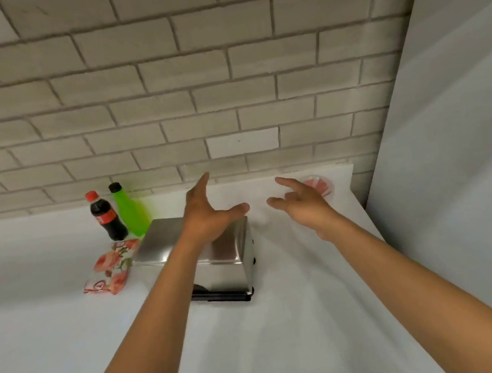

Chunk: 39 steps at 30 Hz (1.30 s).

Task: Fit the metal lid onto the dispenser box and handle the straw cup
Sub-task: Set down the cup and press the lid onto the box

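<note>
The shiny metal dispenser box (233, 264) stands on the white table, its metal lid (164, 240) sitting on top and a black base showing at the front. My left hand (209, 213) hovers over the lid's right part, fingers spread, holding nothing. To the right of the box, my right hand (298, 199) is open above the table with its fingers apart. Behind my right hand, near the wall, a clear cup (321, 183) with a pink and red look stands partly hidden by the fingers. I see no straw.
A cola bottle (106, 217) and a green bottle (129, 210) stand at the brick wall, left of the box. A red-and-white flowered packet (112, 268) lies against the box's left side. A grey wall panel (455, 157) borders the table (289, 322) on the right.
</note>
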Available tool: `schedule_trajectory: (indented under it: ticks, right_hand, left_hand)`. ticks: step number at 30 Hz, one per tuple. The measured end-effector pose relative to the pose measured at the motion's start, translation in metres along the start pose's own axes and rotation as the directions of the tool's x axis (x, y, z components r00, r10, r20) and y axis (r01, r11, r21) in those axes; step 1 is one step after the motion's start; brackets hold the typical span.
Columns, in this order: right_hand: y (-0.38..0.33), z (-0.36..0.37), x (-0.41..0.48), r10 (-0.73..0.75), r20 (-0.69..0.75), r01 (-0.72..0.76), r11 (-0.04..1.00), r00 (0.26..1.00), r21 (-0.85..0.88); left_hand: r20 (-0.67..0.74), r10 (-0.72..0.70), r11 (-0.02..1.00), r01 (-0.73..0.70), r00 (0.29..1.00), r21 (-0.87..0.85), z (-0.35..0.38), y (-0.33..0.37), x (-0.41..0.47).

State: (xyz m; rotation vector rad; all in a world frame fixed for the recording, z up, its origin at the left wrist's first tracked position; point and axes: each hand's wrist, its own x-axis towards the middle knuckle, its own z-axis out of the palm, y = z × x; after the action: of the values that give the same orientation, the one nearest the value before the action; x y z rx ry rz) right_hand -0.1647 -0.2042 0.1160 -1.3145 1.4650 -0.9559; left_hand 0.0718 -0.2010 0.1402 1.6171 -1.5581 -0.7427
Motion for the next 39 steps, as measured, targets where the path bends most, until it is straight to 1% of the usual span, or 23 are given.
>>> schedule_trajectory:
  ticks: [3,6,9,11,13,15,17,19,20,22,24,26,31,35,39]
  right_hand:
    - [-0.002,0.031,-0.014,0.003,0.078,0.002,0.998,0.997,-0.065]
    - [-0.007,0.060,-0.023,0.017,0.100,-0.007,0.996,0.995,-0.092]
    - [-0.015,0.085,-0.030,0.016,0.101,-0.005,0.995,0.995,-0.102]
    - [-0.019,0.098,-0.036,0.008,0.114,0.009,0.989,0.993,-0.148]
    - [-0.021,0.110,-0.041,0.005,0.153,0.033,0.968,0.988,-0.248]
    - [-0.021,0.120,-0.047,0.030,0.187,0.044,0.924,0.982,-0.381]
    - [-0.019,0.131,-0.052,0.074,0.185,0.030,0.863,0.980,-0.505]
    - [-0.013,0.143,-0.054,0.090,0.153,0.017,0.810,0.984,-0.586]
    - [-0.010,0.148,-0.055,0.084,0.125,0.008,0.798,0.989,-0.603]
    - [-0.004,0.157,-0.056,0.059,0.052,-0.015,0.794,0.997,-0.608]
    - [0.001,0.163,-0.054,0.022,0.001,-0.017,0.787,1.000,-0.617]
    - [0.003,0.164,-0.052,0.012,-0.009,-0.015,0.770,1.000,-0.638]
    - [-0.003,0.156,-0.040,0.031,-0.018,-0.035,0.716,0.999,-0.697]
    - [-0.007,0.147,-0.022,0.034,-0.033,-0.047,0.666,0.999,-0.745]
    - [-0.009,0.135,-0.005,0.045,-0.039,-0.059,0.640,0.998,-0.766]
  left_hand:
    - [0.034,-0.003,0.992,-0.002,0.999,0.128,-0.044,-0.023,-0.010]
    - [0.103,-0.005,0.961,-0.024,0.995,0.277,-0.079,-0.048,-0.020]
    - [0.145,-0.001,0.935,-0.051,0.989,0.352,-0.103,-0.074,-0.026]
    - [0.170,0.008,0.921,-0.074,0.985,0.382,-0.114,-0.090,-0.027]
    - [0.207,0.028,0.915,-0.109,0.978,0.389,-0.121,-0.107,-0.027]
    - [0.239,0.041,0.923,-0.128,0.970,0.364,-0.125,-0.125,-0.027]
    - [0.267,0.032,0.933,-0.125,0.963,0.338,-0.127,-0.142,-0.026]
    - [0.288,0.034,0.944,-0.125,0.957,0.305,-0.124,-0.155,-0.025]
    - [0.285,0.056,0.954,-0.136,0.957,0.268,-0.121,-0.160,-0.025]
    - [0.235,0.129,0.965,-0.176,0.964,0.194,-0.114,-0.169,-0.025]
    - [0.179,0.159,0.961,-0.194,0.971,0.197,-0.107,-0.172,-0.024]
    - [0.157,0.152,0.955,-0.186,0.976,0.231,-0.103,-0.172,-0.022]
    - [0.154,0.110,0.943,-0.152,0.982,0.296,-0.089,-0.172,-0.015]
    - [0.157,0.102,0.926,-0.151,0.982,0.345,-0.076,-0.165,-0.004]
    - [0.161,0.085,0.923,-0.138,0.983,0.358,-0.063,-0.153,0.009]
